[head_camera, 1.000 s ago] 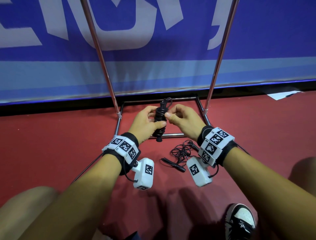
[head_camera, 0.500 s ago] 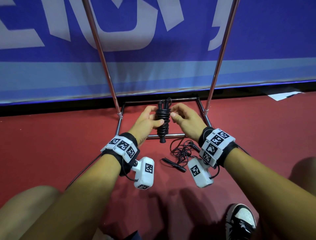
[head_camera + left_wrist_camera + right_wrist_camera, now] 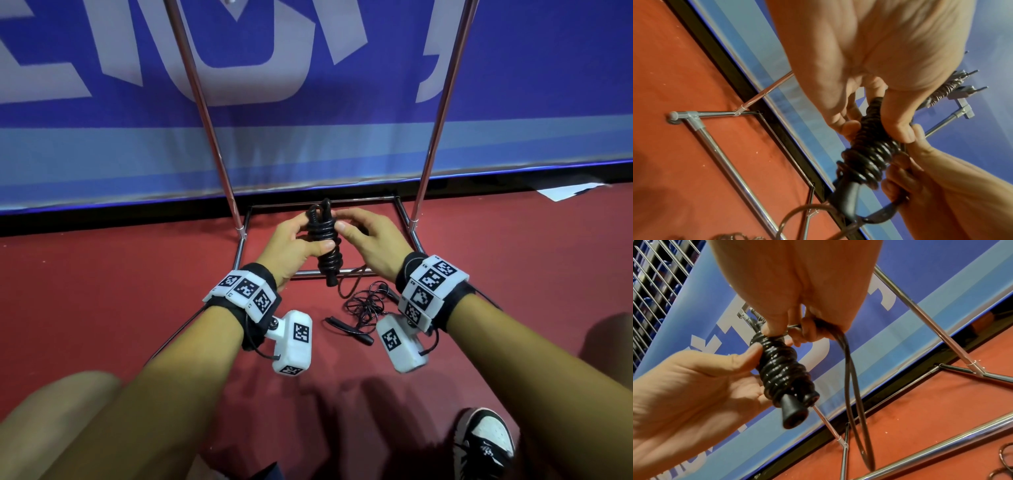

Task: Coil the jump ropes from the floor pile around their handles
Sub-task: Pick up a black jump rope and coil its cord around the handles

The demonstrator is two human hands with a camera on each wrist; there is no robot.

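While the head view shows the left hand [image 3: 291,245] wrapped round a nearly finished black bundle [image 3: 323,240], the step in hand looks like the last turns of coiling one jump rope about its paired handles; the right hand [image 3: 370,240] pinches the cord at the bundle's upper end, and the bundle stands upright in the air just above the near bar of the metal frame [image 3: 356,273], well off the floor [image 3: 102,291]. A second, loose jump rope [image 3: 366,306] lies tangled on the floor just nearer the person than that bar, not yet touched. In the left wrist view the glossy coils [image 3: 869,155] sit tight and stacked, thumb and fingers of the left hand clamped over them, with a slack loop [image 3: 879,216] of cord left below. In the right wrist view two handle ends [image 3: 795,412] poke out under the coils, and the loop hangs from the right hand's grip. The next move likely calls for winding or tucking this remaining loop snugly, keeping the left grip firm so the turns do not spring loose.
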